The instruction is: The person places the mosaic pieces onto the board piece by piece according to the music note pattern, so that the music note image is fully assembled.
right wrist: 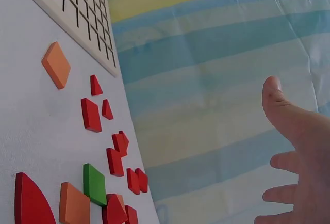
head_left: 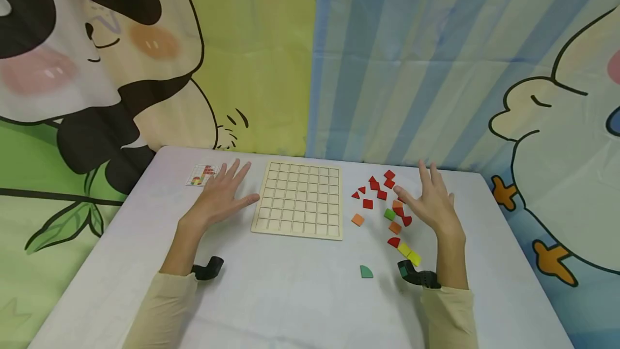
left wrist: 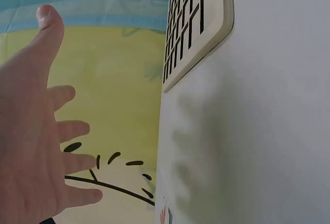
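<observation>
A square wooden grid board (head_left: 297, 198) lies on the table between the hands. My left hand (head_left: 220, 196) hovers left of the board with fingers spread, partly covering a small printed pattern card (head_left: 196, 175). In the left wrist view its thumb points up and the palm holds nothing. My right hand (head_left: 432, 203) is raised with spread fingers at the right side of the loose pieces. Among these are red squares (head_left: 368, 204) and triangles, orange squares (head_left: 358, 220), a green square (head_left: 389, 214), yellow pieces (head_left: 409, 255) and a green quarter-circle (head_left: 366, 272).
A white cloth (head_left: 290, 295) covers the table. Behind it hangs a curtain (head_left: 397, 58) printed with a panda and stripes. Black wrist-camera mounts (head_left: 208, 269) stick out inward from both wrists, low over the table.
</observation>
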The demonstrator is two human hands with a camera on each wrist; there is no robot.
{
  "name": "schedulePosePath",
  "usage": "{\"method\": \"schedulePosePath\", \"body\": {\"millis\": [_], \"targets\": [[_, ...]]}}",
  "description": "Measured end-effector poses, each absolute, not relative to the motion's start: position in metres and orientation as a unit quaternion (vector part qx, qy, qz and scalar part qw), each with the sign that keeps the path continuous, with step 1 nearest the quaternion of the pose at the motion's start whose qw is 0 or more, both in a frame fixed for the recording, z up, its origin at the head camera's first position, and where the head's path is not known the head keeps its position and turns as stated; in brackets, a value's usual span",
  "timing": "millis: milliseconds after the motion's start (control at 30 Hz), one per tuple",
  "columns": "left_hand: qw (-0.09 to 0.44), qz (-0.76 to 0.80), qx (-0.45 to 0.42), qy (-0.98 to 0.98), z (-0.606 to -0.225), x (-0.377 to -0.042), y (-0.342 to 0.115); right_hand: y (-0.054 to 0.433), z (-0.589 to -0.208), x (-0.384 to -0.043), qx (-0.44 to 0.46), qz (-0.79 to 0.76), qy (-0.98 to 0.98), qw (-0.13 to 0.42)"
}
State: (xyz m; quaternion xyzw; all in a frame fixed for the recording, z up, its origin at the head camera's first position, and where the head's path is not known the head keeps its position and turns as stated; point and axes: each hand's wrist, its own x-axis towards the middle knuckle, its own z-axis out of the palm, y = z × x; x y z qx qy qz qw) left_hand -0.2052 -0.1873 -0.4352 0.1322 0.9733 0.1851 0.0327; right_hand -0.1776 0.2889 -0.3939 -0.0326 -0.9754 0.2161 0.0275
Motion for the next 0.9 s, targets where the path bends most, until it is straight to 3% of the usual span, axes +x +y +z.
{"method": "schedulePosePath", "body": {"millis": [367, 600, 900], "targets": [[0.091, 0.265, 0.187, 0.942, -0.438, -0.205, -0.184, 0.303, -0.389, -0.18, -0.049, 0.231, -0.972, 0.014], [0.121, 0.279, 0.191, 0.933, -0.437, -0.203, -0.185, 0.301, -0.39, -0.181, 0.015, 0.243, -0.969, -0.051], [0.13, 0.275, 0.196, 0.932, -0.441, -0.202, -0.186, 0.296, -0.391, -0.18, 0.034, 0.241, -0.968, -0.064]]}}
